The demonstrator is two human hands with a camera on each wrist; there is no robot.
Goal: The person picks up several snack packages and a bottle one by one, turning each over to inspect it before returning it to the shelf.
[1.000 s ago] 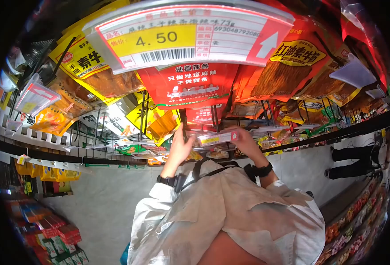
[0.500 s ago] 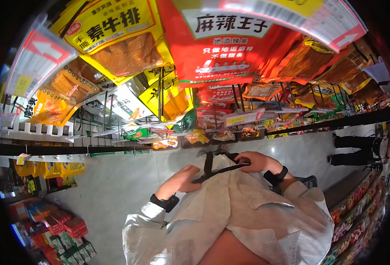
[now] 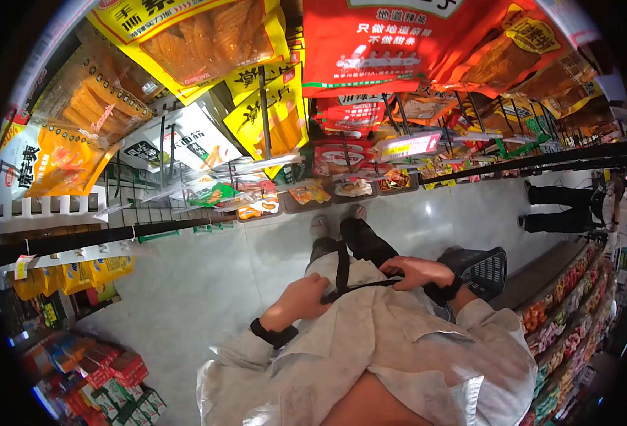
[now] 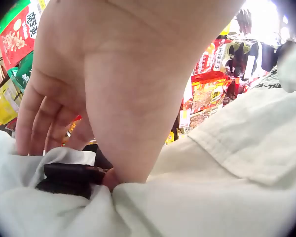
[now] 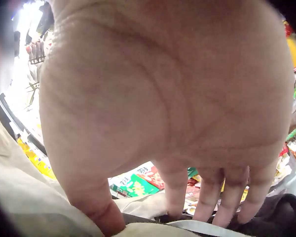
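Note:
At the waist of a light shirt point(image 3: 370, 312), both hands are on a black strap point(image 3: 360, 287). The left hand point(image 3: 303, 298) holds it from the left side. In the left wrist view its thumb presses down beside a black piece of the strap point(image 4: 71, 174), fingers beyond it over bunched white cloth. The right hand point(image 3: 420, 272) holds the strap farther right. In the right wrist view its thumb lies against the shirt, and its fingers point(image 5: 209, 197) reach down over the far side to black material; the fingertips are partly hidden.
A rack of hanging snack packets, with a red packet point(image 3: 370, 53) and a yellow packet point(image 3: 200, 46), stands in front. A dark shopping basket point(image 3: 480, 270) is at the right on the grey floor point(image 3: 200, 298). Another person point(image 3: 562, 206) stands at far right. Stocked shelves point(image 3: 576, 305) line the lower right.
Both hands have come back from the rack, where they were near a price tag, to the strap at the waist. The view has tilted down, bringing feet and basket into sight.

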